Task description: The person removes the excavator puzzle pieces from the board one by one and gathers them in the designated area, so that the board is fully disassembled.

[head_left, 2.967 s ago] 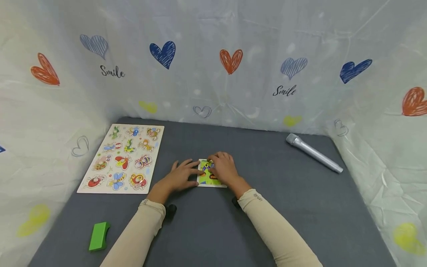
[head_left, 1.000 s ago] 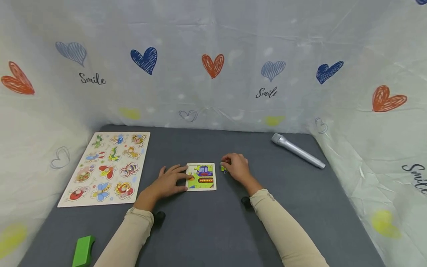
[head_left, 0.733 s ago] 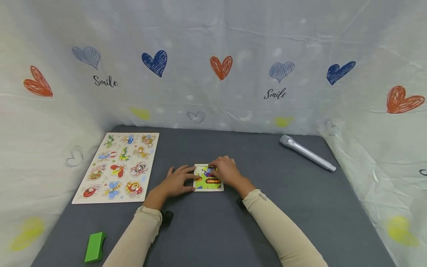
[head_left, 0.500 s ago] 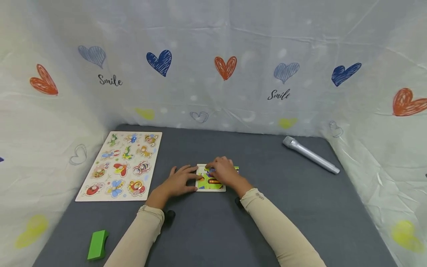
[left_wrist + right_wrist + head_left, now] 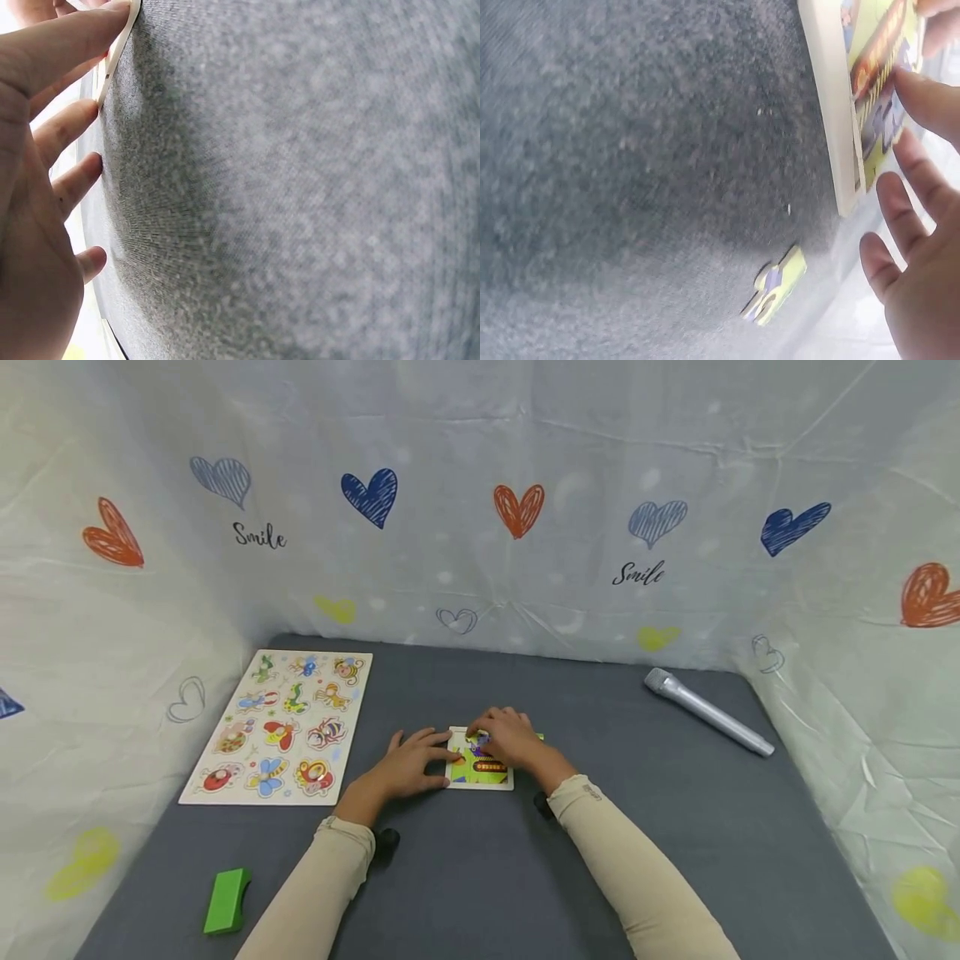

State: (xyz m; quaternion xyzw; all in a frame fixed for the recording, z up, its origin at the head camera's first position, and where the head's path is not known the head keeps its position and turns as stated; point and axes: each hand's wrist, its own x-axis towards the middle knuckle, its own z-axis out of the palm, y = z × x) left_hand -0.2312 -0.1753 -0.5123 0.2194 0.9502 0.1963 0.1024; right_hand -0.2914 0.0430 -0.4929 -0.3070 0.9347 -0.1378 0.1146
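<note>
A small square jigsaw puzzle [image 5: 480,777] in a pale tray, with a purple and orange tracked vehicle on yellow-green, lies mid-table. My left hand [image 5: 405,766] is at its left side with fingers spread; the thumb meets the tray's edge in the left wrist view and the index finger reaches over the picture. My right hand [image 5: 512,742] is over the upper right part, thumb and index fingertip pinching a puzzle piece [image 5: 885,124] there. Another puzzle piece [image 5: 776,285] lies loose on the cloth beyond the tray's right side, mostly behind the right hand in the head view.
A large board of insect pictures [image 5: 273,727] lies at the left. Nearer, a green block [image 5: 227,902] with a curved notch sits by the left sleeve. A silver microphone [image 5: 708,712] lies at the back right. Heart-printed white sheeting [image 5: 450,460] surrounds the grey table.
My right hand set a piece down on the cloth right of the tray, then came back left over the puzzle. The left hand has stayed at the tray's left edge. The head view shifted slightly.
</note>
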